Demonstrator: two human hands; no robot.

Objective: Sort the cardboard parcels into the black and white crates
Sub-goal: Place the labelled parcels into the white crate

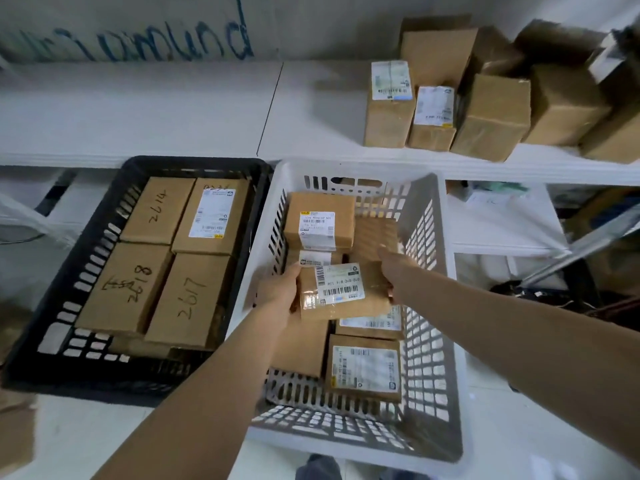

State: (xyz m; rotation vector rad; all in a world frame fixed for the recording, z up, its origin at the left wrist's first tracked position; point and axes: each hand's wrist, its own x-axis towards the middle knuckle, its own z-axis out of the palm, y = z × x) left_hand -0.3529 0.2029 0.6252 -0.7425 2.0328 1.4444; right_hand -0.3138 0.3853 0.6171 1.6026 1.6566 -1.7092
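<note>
I hold a small cardboard parcel with a white barcode label point(341, 289) over the inside of the white crate point(446, 320). My left hand point(278, 294) grips its left end and my right hand point(393, 271) grips its right end. Below it the white crate holds several labelled parcels, one at the back point(320, 220) and one at the front point(363, 370). To the left, the black crate point(45, 344) holds several larger boxes with handwritten numbers such as 2617 point(190, 299).
A white shelf point(173, 109) runs behind both crates. Several unsorted cardboard parcels point(485, 116) stand on its right part. Cluttered items and cables lie under the shelf at the far right point(588, 271). More cardboard sits at the lower left edge point(14, 431).
</note>
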